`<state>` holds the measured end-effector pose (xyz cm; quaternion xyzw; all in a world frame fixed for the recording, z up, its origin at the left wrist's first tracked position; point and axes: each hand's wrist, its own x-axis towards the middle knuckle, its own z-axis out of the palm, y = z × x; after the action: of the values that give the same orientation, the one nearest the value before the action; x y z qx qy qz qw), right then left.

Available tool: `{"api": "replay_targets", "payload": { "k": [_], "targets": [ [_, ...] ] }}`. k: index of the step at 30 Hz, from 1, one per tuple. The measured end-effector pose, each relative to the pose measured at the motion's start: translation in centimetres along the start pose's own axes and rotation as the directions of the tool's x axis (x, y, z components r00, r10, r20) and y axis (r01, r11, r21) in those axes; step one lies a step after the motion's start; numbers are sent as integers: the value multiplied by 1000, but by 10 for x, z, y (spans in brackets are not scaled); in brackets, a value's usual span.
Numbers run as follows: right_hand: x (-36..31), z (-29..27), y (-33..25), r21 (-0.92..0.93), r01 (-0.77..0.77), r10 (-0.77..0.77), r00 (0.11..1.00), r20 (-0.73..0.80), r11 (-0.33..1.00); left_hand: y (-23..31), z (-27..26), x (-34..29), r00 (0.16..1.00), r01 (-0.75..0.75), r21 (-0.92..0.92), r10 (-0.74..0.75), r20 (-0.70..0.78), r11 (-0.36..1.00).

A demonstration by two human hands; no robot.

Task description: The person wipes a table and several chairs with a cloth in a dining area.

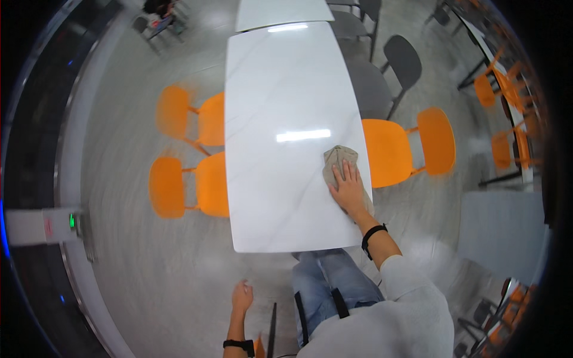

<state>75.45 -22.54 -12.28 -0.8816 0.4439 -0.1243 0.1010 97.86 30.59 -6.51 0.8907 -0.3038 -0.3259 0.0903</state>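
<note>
My right hand point(348, 190) lies on a grey-beige cloth point(338, 154), its fingers stretched out and slightly spread. The cloth is bunched under the palm, and part of it shows beyond the fingertips. Both rest near the right edge of a long white table point(280, 197) with faint grey veining. Away from the table, my left hand point(242, 295) hangs at the lower left over the floor. Its fingers look loosely curled in, and I see nothing in them.
Two orange chairs point(212, 184) stand along the table's left side. On the right are another orange chair point(388, 152) and a grey chair point(403, 62). A second white table point(283, 11) adjoins the far end. A grey panel point(501, 232) stands at the right.
</note>
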Motion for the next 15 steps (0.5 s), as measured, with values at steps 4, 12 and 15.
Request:
{"api": "replay_targets", "payload": {
  "k": [4, 12, 15],
  "targets": [
    [-29, 10, -4, -21, -59, 60, 997, 39, 998, 61, -47, 175, 901, -207, 225, 275, -335, 952],
    [-101, -11, 5, -115, -9, 46, 945, 323, 993, 247, -32, 407, 722, -375, 410, 540, -434, 831],
    [-82, -13, 15, -68, -22, 40, 962, 271, 997, 254, -28, 412, 814, -238, 354, 384, -435, 905]
  ]
}}
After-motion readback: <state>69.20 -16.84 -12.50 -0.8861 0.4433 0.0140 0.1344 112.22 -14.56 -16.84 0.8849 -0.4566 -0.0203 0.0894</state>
